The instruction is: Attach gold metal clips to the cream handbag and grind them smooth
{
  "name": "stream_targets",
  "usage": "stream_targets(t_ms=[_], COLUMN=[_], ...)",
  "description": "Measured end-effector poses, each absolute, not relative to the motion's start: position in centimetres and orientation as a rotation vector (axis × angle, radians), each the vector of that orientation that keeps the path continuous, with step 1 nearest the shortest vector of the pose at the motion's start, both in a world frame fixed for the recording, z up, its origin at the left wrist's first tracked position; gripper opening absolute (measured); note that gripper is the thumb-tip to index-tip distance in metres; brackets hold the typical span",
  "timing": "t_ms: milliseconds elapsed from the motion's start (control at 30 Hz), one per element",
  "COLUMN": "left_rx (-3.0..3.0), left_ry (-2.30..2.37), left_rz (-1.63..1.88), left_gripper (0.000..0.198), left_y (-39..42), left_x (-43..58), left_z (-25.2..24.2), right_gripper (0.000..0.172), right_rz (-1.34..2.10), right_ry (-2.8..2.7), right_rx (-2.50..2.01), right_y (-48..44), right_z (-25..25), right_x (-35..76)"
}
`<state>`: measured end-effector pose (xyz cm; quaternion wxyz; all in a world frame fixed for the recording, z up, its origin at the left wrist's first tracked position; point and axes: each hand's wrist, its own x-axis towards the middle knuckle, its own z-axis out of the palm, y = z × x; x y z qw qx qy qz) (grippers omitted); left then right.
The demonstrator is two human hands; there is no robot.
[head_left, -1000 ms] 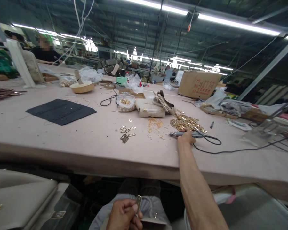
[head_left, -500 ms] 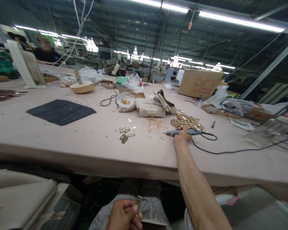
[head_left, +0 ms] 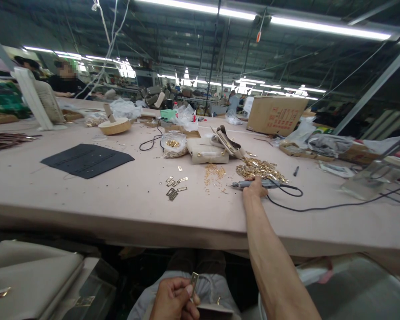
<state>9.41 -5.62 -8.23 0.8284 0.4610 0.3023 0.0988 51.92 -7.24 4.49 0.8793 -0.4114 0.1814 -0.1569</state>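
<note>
Above my lap, my left hand (head_left: 175, 298) pinches a small gold metal plate (head_left: 194, 283) between thumb and fingers. Below it, part of a beige bag (head_left: 222, 307) with a gold fitting rests on my lap. My right hand (head_left: 254, 189) reaches out over the table and is closed around a grey electric screwdriver (head_left: 240, 183), which lies level with its tip to the left. Just behind the screwdriver is a heap of gold metal pieces (head_left: 260, 169). Tiny gold screws (head_left: 214, 171) are scattered left of that heap, and several rectangular metal frames (head_left: 172, 193) lie further left.
A beige bag (head_left: 205, 151) and a plastic bag of gold parts (head_left: 174, 144) stand mid-table. To the left are a black sheet (head_left: 86, 160) and a white fan (head_left: 33, 98). A cable (head_left: 316, 209) runs right. Beige bags (head_left: 30, 275) sit low left; a co-worker (head_left: 66, 80) sits beyond.
The camera view has shifted slightly. Both hands keep nearly the same positions, with the metal plate and the electric screwdriver still held.
</note>
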Motion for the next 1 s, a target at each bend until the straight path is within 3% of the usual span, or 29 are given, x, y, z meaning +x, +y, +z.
stream_targets(t_ms=[1000], left_rx=[0.969], left_ry=[0.672], left_rz=[0.234], left_gripper=[0.058], left_y=[-5.7], left_x=[9.4], left_z=[-7.6], right_gripper=[0.035], right_rz=[-0.304], right_ry=[0.426], right_rx=[-0.785], right_y=[-7.4], right_z=[5.6], right_x=[51.1])
